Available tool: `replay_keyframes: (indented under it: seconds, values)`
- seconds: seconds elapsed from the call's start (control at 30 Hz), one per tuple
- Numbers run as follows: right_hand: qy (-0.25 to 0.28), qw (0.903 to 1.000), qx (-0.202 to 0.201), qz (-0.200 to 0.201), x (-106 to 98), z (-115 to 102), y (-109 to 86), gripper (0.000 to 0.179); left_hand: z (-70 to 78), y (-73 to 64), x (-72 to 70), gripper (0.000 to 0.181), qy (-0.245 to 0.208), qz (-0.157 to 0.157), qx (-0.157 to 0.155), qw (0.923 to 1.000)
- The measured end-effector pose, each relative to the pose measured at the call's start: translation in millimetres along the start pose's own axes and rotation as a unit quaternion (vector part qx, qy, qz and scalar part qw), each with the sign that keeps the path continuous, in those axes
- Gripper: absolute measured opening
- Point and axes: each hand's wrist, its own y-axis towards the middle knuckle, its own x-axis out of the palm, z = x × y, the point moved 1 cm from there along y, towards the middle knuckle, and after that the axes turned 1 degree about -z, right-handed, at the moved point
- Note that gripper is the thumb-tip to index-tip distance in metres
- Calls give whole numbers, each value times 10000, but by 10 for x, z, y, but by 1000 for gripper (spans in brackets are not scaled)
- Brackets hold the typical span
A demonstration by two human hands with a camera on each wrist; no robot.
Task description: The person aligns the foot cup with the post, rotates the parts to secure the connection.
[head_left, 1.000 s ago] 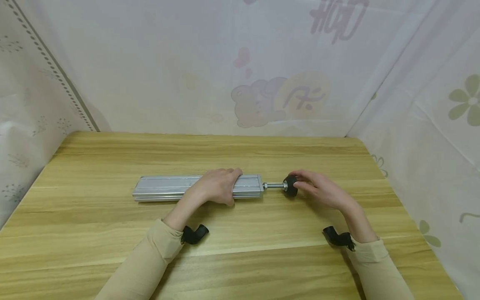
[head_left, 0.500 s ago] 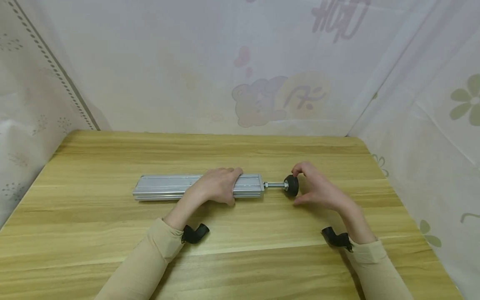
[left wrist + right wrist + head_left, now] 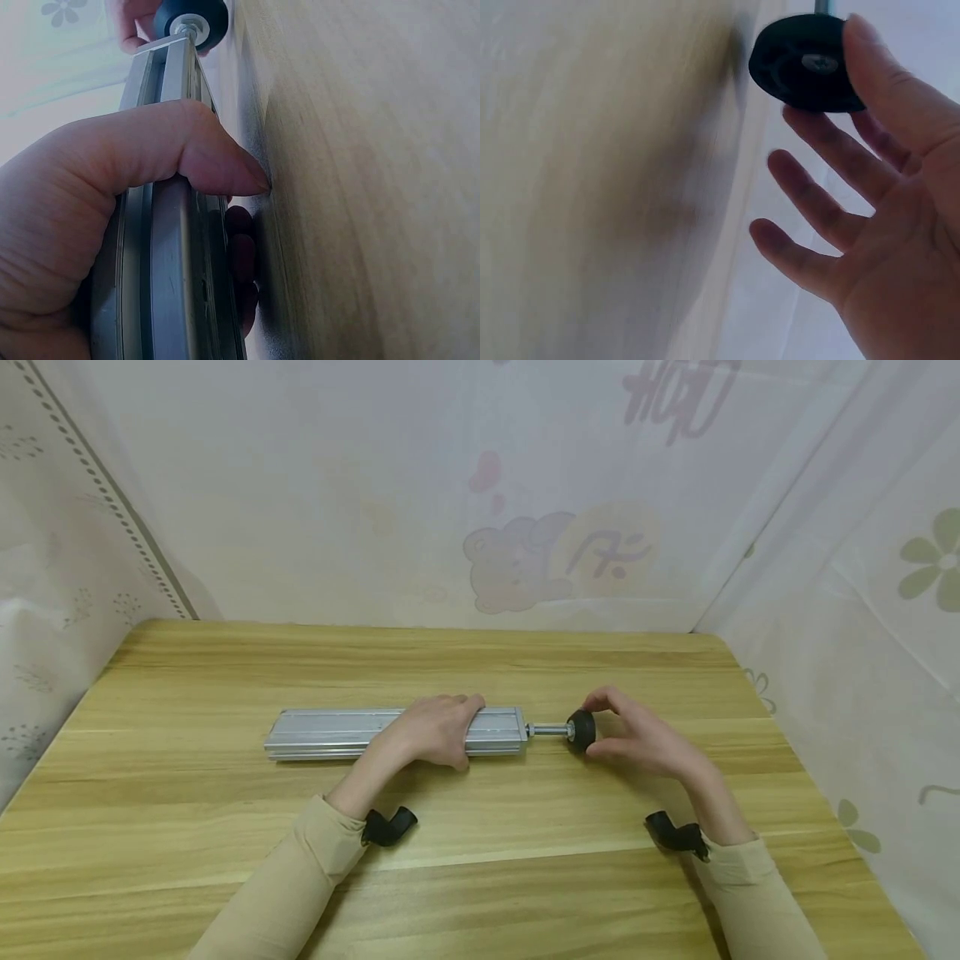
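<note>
A silver aluminium profile (image 3: 322, 735) lies lengthwise across the table. From its right end a threaded rod (image 3: 551, 730) with a nut sticks out, ending in a black levelling foot (image 3: 581, 732). My left hand (image 3: 435, 732) grips the profile near that end; in the left wrist view the thumb crosses the slotted profile (image 3: 169, 247) and fingertips show on its far side. My right hand (image 3: 645, 739) pinches the foot's rim between thumb and fingers. The right wrist view shows the underside of the foot (image 3: 802, 64) with a screw at its centre, the lower fingers spread away from it.
The wood-grain table (image 3: 480, 877) carries the work. A patterned cloth (image 3: 375, 502) hangs behind it and along both sides. A black curved piece sits at each wrist, by the left cuff (image 3: 390, 828) and the right cuff (image 3: 675, 835).
My right hand's fingers spread off the levelling foot half a second ago and now close back on its rim. The left hand and the profile stay practically in place.
</note>
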Motion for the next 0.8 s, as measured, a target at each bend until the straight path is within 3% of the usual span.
replay_keyframes:
  seconds: [0.2, 0.4, 0.57, 0.67, 0.8]
  values:
    - [298, 9988, 149, -354, -40, 16, -24, 46, -6, 0, -5, 76, 20, 7, 7, 10000]
    - [127, 9976, 379, -562, -30, 12, -26, 45, -7, -2, -2, 76, 4, 16, -1, 10000]
    - [-61, 9976, 428, -547, -36, 3, -31, 49, -5, -6, 0, 77, 20, 22, -1, 10000]
    - [127, 9978, 411, -508, -42, -2, -40, 54, -1, -7, 3, 77, 20, 13, 4, 10000]
    - [101, 9996, 183, -192, -33, -17, -25, 72, -1, -7, 6, 75, 6, 25, 21, 10000]
